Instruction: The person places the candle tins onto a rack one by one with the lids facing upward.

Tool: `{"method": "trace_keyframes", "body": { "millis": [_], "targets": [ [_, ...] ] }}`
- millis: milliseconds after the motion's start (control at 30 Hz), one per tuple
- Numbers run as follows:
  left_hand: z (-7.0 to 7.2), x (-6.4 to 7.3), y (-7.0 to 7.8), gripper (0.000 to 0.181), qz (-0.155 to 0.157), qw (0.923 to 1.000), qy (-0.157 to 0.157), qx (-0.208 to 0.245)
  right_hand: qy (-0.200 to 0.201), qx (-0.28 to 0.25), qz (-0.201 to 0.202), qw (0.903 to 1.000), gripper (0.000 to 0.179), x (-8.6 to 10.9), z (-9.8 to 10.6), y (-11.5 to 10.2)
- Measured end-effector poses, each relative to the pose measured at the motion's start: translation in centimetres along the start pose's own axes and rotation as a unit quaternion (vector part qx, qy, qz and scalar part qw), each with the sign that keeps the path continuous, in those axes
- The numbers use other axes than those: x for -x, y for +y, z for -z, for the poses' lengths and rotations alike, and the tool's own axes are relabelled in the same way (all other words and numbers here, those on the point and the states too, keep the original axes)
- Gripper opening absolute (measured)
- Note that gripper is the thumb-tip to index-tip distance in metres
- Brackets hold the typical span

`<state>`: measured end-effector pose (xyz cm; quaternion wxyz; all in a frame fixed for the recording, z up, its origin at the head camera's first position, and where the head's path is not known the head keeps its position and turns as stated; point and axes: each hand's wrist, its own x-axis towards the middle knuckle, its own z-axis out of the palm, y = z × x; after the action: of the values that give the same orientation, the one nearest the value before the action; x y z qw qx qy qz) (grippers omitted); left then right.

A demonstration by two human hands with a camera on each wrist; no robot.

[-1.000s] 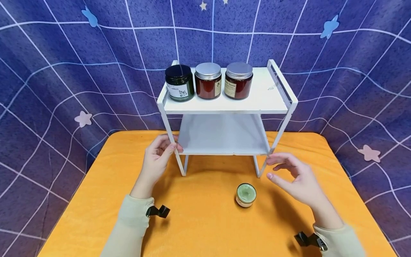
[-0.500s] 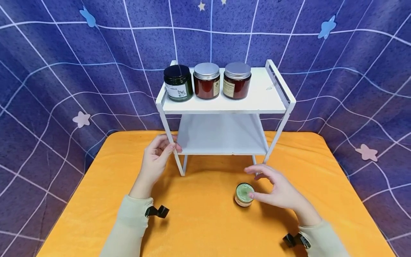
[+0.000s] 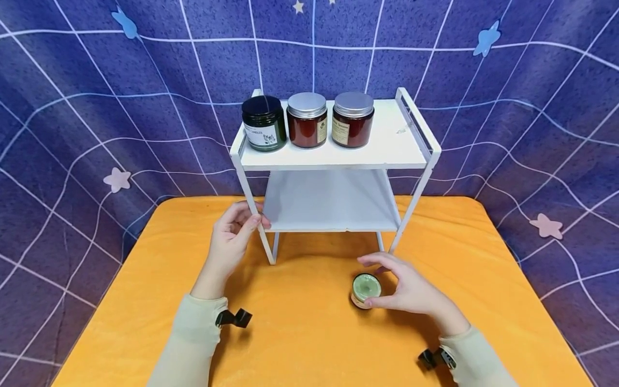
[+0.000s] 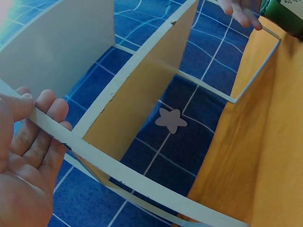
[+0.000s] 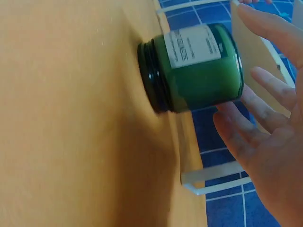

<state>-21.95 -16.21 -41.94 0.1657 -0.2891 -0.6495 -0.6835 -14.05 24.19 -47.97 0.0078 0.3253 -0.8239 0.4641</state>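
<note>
My left hand [image 3: 231, 236] pinches the left front leg of a white two-tier rack [image 3: 333, 201], thumb in front and fingers behind. In the left wrist view, that leg [image 4: 123, 172] crosses between thumb and fingers. A green candle jar [image 3: 366, 287] stands upside down on the cloth before the rack, its black lid underneath, as the right wrist view shows with the jar's white label [image 5: 191, 46]. Around its right side curves my right hand [image 3: 408, 287], fingers spread and thumb at the near side. In the right wrist view, the fingers are loosely spread beside the glass.
On the rack's top shelf stand a dark green jar [image 3: 264, 123] with a black lid and two amber jars [image 3: 307, 121] with silver lids, grouped toward the left. An orange cloth [image 3: 300, 333] covers the table. Behind hangs a blue gridded curtain [image 3: 203, 70] with stars.
My right hand has moved left from beside the rack's right front leg to the green candle jar, its thumb now at the near side. The left hand keeps its hold on the rack leg.
</note>
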Motion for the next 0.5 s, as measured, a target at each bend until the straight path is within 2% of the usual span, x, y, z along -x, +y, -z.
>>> {"method": "trace_keyframes", "body": {
  "millis": [167,500],
  "targets": [
    [0.0,0.0,0.0,0.019,0.001,1.0,0.001,-0.003,-0.001,0.018,-0.017,0.9997,0.081,0.2,0.1,0.6],
    [0.0,0.0,-0.1,0.018,0.002,1.0,0.005,-0.003,-0.019,0.04,-0.004,0.999,0.076,0.2,-0.3,1.2]
  ]
}}
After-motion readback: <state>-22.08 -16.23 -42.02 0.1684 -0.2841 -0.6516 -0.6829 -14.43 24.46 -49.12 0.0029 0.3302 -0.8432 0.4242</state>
